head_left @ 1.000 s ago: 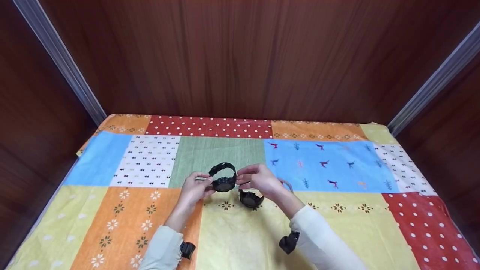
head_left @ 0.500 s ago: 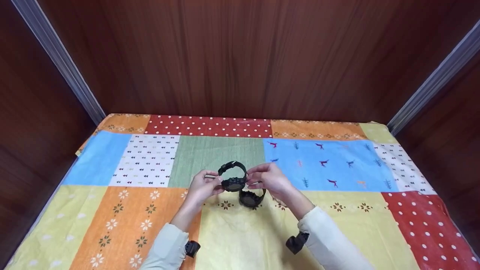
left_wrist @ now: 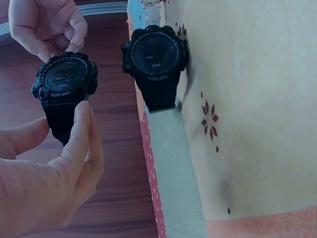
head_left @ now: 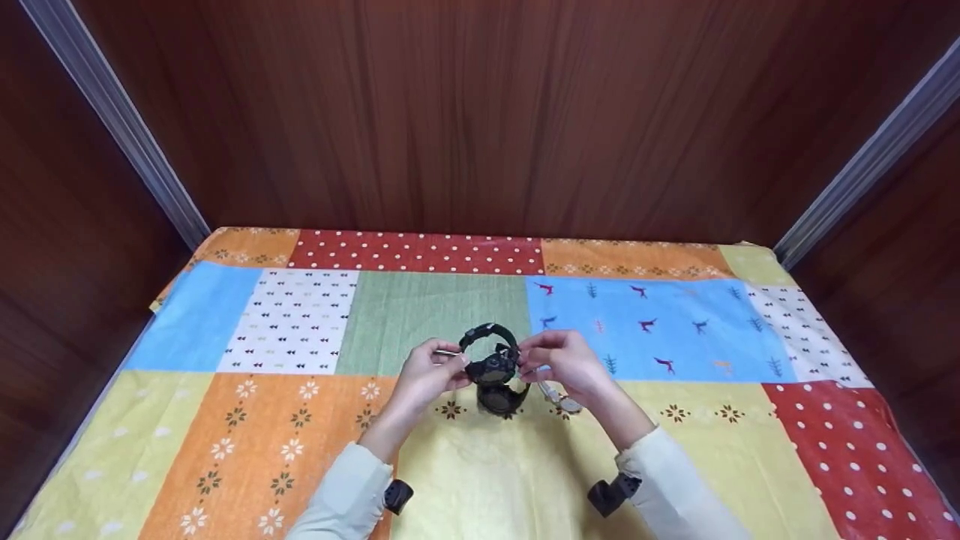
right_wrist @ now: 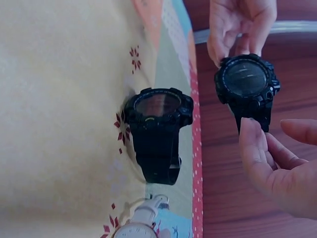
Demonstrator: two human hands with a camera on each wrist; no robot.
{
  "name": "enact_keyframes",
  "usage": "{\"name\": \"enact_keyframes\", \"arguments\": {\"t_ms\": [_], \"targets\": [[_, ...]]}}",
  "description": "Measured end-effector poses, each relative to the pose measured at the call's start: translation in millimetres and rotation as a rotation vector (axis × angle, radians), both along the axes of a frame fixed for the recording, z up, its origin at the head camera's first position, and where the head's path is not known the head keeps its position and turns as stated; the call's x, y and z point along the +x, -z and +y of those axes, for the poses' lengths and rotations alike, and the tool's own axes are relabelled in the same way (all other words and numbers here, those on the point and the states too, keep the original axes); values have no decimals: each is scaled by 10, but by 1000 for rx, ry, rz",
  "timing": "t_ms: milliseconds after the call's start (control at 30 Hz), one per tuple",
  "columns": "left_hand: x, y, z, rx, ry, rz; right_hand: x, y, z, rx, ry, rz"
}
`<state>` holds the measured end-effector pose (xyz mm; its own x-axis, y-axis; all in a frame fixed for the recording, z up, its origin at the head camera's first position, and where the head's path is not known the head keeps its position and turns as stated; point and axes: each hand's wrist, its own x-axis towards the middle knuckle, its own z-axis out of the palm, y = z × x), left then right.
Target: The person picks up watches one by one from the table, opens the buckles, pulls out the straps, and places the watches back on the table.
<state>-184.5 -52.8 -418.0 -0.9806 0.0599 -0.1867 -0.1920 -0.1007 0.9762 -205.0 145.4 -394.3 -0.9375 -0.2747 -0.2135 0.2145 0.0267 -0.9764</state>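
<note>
A black digital wristwatch [head_left: 491, 367] with its strap closed in a loop is held above the table between both hands. My left hand [head_left: 429, 373] pinches its left side; the left wrist view shows thumb and fingers on the strap. On the opposite side, my right hand [head_left: 566, 364] holds the strap at its fingertips. A second black wristwatch [right_wrist: 156, 134] of similar look rests on the cloth below, partly hidden behind the held one in the head view. Beside it, under the right hand, lies a white-strapped wristwatch [right_wrist: 143, 215] with a round pale dial.
A patchwork-patterned cloth [head_left: 480, 472] covers the table. Dark wood-like panels [head_left: 450, 112] stand behind it and at both sides, with grey metal strips at the corners. Each wrist wears a black camera on a strap.
Both hands have moved to the right with the held wristwatch, which now overlaps the black one on the cloth. The white-strapped wristwatch now shows below the right hand.
</note>
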Motion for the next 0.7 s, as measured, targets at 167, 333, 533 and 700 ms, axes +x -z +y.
{"name": "enact_keyframes", "arguments": {"t_ms": [167, 333, 533, 700], "targets": [[1, -41, 59, -29, 21, 26, 29, 17, 81, 19, 0, 41], [-2, -86, 117, -39, 48, 28, 50, 0, 164, -11, 10, 58], [15, -132, 172, -9, 85, 38, 58, -48, 263, -58, -10, 43], [31, -173, 196, 11, 110, 57, 58, -93, 298, -79, -20, 27]]}}
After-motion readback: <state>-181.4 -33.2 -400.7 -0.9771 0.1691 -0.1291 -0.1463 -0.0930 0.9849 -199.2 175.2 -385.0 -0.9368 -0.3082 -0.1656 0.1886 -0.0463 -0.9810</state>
